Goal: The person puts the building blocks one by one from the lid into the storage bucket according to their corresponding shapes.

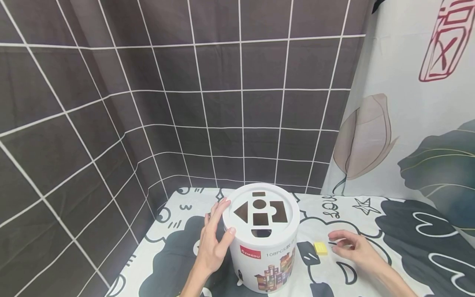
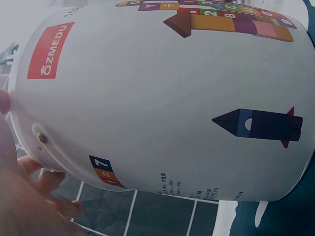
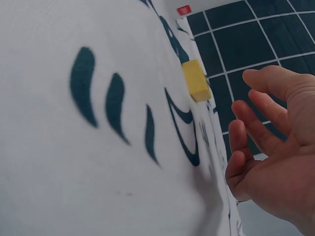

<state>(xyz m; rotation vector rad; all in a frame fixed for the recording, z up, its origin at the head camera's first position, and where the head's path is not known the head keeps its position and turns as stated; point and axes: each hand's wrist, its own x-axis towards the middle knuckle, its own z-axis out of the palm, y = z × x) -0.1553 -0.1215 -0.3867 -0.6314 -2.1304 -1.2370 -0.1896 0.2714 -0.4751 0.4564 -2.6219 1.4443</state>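
Note:
A white shape-sorter bucket [image 1: 256,247] stands upright on the patterned cloth, its lid [image 1: 243,235] cut with several shaped holes. My left hand [image 1: 213,247] rests against the lid's left rim, fingers at the far side and thumb at the near edge. The left wrist view has the bucket's printed wall [image 2: 147,98] lying sideways. To the right of the bucket lies a yellow block [image 1: 320,248] on the cloth. My right hand [image 1: 350,247] hovers just right of that block, fingers loosely bent and holding nothing. In the right wrist view a gap separates the yellow block [image 3: 196,81] from the fingers.
The white cloth [image 1: 356,222] with black cartoon prints covers the surface. Behind and to the left hangs a dark curtain [image 1: 222,107] with a white grid. A pale curtain [image 1: 389,165] with leaf prints hangs at the right.

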